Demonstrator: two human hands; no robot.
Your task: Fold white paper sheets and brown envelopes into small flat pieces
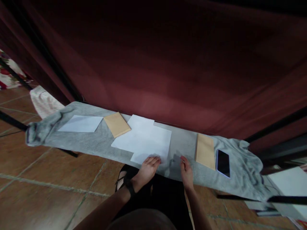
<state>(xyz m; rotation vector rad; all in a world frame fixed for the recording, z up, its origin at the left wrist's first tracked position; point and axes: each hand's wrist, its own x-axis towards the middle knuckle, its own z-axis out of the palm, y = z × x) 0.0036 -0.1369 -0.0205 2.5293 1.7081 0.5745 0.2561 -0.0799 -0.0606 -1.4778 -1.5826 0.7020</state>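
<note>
My left hand (149, 167), a dark band on its wrist, lies flat with fingers stretched over the near right corner of some white paper sheets (148, 135). These sheets overlap in a spread on the grey cloth. To the right, apart from the paper, my right hand (186, 172) is held with its fingers curled in toward the thumb. Whether anything small is between those fingertips I cannot make out. Just right of that hand is a tan envelope or pad (205, 150). Another tan envelope (117, 124) touches the left side of the spread sheets.
A phone (223, 163) with a dark screen lies on the right of the cloth-covered bench (96, 145). A separate white sheet (81, 123) is at the left. Dark red fabric (153, 73) rises behind the bench. Books or papers (289, 182) stand low at the right.
</note>
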